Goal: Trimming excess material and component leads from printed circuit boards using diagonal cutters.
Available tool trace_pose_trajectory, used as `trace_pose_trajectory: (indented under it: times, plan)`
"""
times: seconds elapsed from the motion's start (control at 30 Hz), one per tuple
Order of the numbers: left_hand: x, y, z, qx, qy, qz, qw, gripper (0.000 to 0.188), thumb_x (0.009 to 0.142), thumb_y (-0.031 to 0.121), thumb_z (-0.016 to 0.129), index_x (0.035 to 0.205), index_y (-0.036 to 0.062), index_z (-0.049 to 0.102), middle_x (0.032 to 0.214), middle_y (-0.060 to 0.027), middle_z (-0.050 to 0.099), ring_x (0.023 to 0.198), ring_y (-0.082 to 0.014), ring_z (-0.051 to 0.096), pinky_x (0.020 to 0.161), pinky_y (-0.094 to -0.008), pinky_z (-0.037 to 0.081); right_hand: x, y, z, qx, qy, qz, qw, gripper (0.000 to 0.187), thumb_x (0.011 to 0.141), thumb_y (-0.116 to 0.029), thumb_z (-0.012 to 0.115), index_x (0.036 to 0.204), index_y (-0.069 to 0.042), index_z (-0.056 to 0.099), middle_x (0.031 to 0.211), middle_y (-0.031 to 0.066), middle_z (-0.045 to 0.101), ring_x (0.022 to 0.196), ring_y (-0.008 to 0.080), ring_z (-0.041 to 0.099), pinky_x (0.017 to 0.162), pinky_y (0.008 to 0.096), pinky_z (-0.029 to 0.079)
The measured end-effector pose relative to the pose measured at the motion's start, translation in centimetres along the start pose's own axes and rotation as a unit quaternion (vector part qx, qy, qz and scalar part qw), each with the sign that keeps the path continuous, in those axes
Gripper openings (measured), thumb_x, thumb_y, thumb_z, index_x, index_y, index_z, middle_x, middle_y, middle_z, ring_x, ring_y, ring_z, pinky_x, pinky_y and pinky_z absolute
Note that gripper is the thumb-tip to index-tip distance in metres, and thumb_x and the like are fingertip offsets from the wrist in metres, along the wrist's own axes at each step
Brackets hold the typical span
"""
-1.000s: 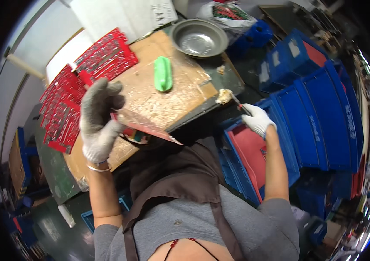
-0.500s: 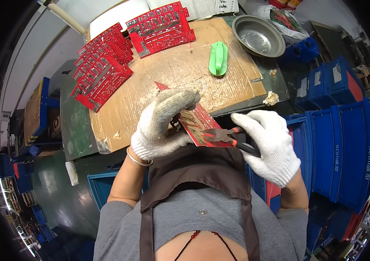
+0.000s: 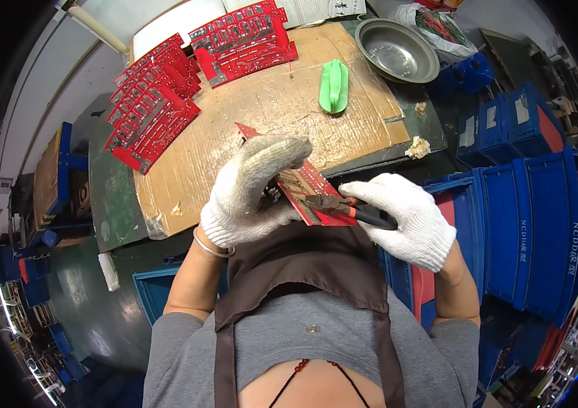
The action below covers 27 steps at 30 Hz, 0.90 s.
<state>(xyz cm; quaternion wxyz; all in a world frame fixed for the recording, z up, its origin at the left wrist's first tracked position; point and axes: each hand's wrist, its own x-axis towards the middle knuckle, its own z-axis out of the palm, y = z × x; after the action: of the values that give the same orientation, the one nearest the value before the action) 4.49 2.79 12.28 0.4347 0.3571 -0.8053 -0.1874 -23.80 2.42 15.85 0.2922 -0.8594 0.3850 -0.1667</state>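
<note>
In a white knitted glove, my left hand is closed round a red circuit board, which it holds tilted in front of my apron. Part of the board is hidden behind the glove. My right hand, gloved too, grips a pair of cutting pliers with red and black handles. Their metal jaws lie over the board's near end; whether they touch a part there I cannot tell. Beyond my hands, more red circuit boards lean in an overlapping row, and another group of boards stands beside them.
A cardboard sheet covers the green table. On it lies a bright green oblong object. A metal bowl stands at the far right, near a plastic bag. Blue crates are stacked to my right.
My right hand and the pliers have moved left and slightly inward over the board. The pliers' handles look closer together. My left hand keeps its hold, and the whole view has shifted slightly.
</note>
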Motion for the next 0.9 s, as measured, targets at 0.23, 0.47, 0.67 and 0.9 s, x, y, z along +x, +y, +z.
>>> trace_pose_trajectory:
  times: [0.23,0.47,0.67,0.9]
  plan:
    - [0.4,0.0,0.3,-0.010,0.005,-0.007,1.000,0.074,0.068,0.021,0.091,0.133,0.0016,0.063,0.124,-0.0146,0.069,0.115,-0.0366,0.065,0.100,-0.0451,0.051,-0.1,1.7,2.0,0.169,-0.017,0.002,0.985,0.046,0.083,-0.003,0.071,0.129,-0.007,0.068,0.105,0.0118,0.070,0.093,0.0239,0.069,0.086,0.0329,0.054]
    - [-0.1,-2.2,0.8,-0.111,0.078,0.024,0.990,0.062,0.079,0.010,0.085,0.133,-0.0005,0.057,0.126,-0.0198,0.067,0.110,-0.0299,0.067,0.091,-0.0398,0.058,-1.8,5.1,1.9,0.454,0.047,0.264,0.850,0.037,0.091,-0.004,0.066,0.127,-0.001,0.068,0.089,-0.0028,0.065,0.079,0.0050,0.058,0.072,0.0202,0.046]
    - [3.8,-1.5,0.2,-0.172,0.104,-0.108,0.974,0.038,0.095,-0.009,0.056,0.133,-0.0047,0.059,0.116,-0.0141,0.069,0.106,-0.0215,0.069,0.096,-0.0352,0.055,-7.7,11.9,2.5,-0.137,0.291,0.343,0.882,0.038,0.086,-0.007,0.068,0.123,-0.012,0.069,0.102,0.0163,0.069,0.092,0.0347,0.069,0.080,0.0401,0.055]
    - [9.3,-3.2,1.8,-0.143,0.169,-0.121,0.968,0.024,0.099,0.002,0.064,0.123,-0.0010,0.067,0.115,-0.0041,0.069,0.105,-0.0104,0.065,0.096,-0.0276,0.053,-7.0,12.5,2.2,-0.308,0.091,0.414,0.852,0.058,0.083,-0.021,0.070,0.139,-0.022,0.057,0.112,0.0127,0.062,0.107,0.0366,0.061,0.090,0.0509,0.050]
